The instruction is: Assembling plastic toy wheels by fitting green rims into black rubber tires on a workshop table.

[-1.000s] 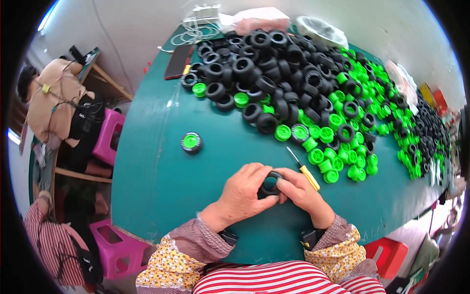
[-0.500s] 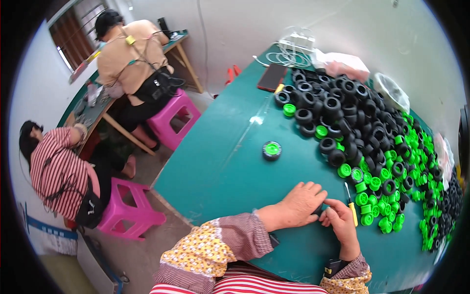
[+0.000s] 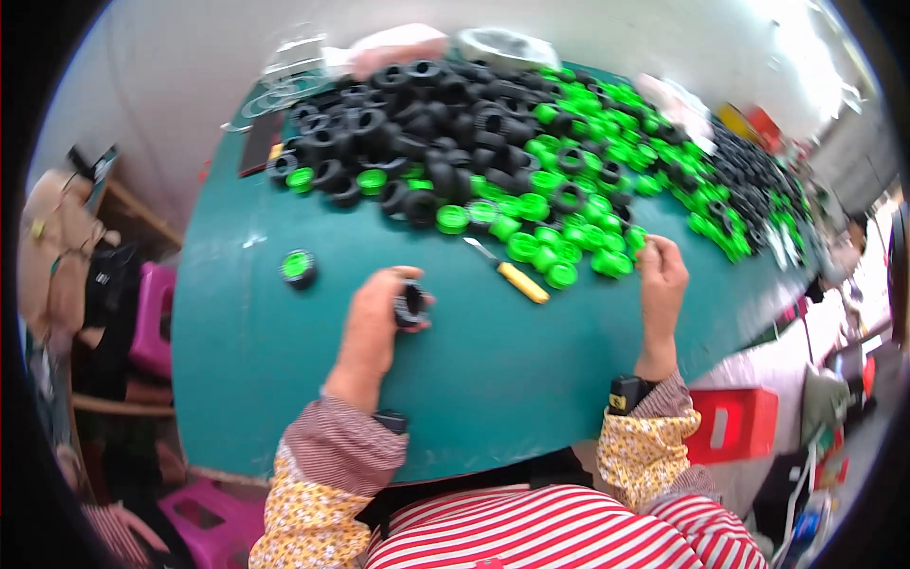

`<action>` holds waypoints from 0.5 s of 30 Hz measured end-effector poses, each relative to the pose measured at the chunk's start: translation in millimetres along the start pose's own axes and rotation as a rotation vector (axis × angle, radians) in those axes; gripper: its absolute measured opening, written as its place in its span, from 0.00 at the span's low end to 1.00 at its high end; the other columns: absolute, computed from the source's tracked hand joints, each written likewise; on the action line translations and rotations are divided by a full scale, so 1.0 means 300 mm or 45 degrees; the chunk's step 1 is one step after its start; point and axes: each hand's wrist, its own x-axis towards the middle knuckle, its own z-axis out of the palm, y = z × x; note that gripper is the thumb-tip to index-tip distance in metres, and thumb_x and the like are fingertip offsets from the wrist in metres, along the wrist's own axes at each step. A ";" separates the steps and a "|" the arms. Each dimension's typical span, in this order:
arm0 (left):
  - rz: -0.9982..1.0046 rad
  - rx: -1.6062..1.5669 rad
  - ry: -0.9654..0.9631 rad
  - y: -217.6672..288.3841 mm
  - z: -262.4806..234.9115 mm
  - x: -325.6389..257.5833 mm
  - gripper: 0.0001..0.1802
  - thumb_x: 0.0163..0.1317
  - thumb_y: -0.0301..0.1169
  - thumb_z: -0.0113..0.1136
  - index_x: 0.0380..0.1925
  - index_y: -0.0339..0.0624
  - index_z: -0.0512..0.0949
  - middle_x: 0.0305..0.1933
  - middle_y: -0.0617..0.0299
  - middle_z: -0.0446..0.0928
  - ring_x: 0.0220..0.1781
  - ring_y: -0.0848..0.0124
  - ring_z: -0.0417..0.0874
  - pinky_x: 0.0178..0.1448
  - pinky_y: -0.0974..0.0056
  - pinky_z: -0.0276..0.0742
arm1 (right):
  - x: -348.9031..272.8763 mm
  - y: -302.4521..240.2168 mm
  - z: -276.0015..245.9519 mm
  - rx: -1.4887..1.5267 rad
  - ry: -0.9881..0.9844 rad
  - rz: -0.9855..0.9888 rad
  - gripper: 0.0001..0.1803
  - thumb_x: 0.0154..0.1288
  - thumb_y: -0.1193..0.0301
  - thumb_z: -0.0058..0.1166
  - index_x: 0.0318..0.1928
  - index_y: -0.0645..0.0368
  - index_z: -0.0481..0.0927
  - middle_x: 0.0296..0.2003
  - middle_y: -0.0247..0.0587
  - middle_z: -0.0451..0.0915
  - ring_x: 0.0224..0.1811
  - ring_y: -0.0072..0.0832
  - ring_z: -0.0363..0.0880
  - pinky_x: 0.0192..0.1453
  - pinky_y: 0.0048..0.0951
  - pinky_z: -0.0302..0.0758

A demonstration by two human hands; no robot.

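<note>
My left hand is closed round a small black rubber tire, whose open ring faces right, just above the green table. Further right, my right hand pinches a bright green wheel hub at the edge of the heap; the fingers partly cover it. Between the hands lies a yellow-handled screwdriver, its metal blade pointing back and left. To the left of my left hand, a green hub fitted in a black tire rests on the table.
A big heap of black tires and loose green hubs covers the table's far side and runs right. A dark phone and white cables lie back left. On the right stands a red bin. A co-worker sits left.
My hands, close together before, are now far apart. The left hand shows a black tire in it; the right has reached the heap and taken a green hub. The view has swung right.
</note>
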 end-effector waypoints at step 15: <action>-0.126 -0.360 0.112 -0.009 0.013 -0.065 0.21 0.65 0.44 0.37 0.33 0.36 0.73 0.24 0.54 0.76 0.16 0.67 0.74 0.18 0.71 0.67 | -0.027 0.125 -0.088 -0.501 -0.609 0.187 0.22 0.50 0.65 0.54 0.47 0.57 0.71 0.35 0.45 0.74 0.35 0.38 0.74 0.39 0.35 0.72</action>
